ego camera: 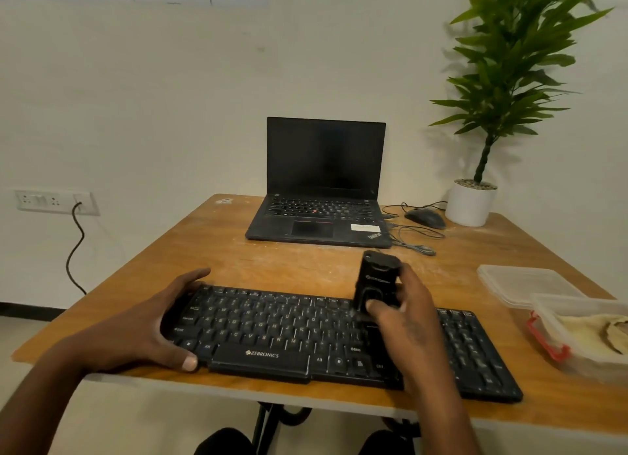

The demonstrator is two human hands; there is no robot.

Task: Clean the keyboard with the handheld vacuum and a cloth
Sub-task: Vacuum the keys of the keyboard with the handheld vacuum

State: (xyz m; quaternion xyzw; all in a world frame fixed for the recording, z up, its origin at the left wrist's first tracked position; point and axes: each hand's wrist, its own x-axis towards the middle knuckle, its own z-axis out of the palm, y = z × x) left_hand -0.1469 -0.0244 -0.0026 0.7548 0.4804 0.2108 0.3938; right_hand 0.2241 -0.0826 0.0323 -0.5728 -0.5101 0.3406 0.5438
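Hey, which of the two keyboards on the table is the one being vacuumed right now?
The separate black keyboard at the near edge: the left hand steadies it and the vacuum stands on it. The laptop's keyboard is untouched.

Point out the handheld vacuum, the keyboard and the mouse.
handheld vacuum point(378, 278), head view, upper black body.
keyboard point(261, 354), head view, space bar by the logo.
mouse point(425, 217), head view, top of its shell.

An open black ThinkPad laptop point(319, 196) with a dark screen sits at the far side of the wooden table point(238, 250). To its right lie a wired mouse point(425, 218) and a white potted plant point(475, 196). Clear plastic containers point(530, 284) rest at the table's right edge. A wall socket panel point(56, 202) has a cable point(76, 247) plugged in.
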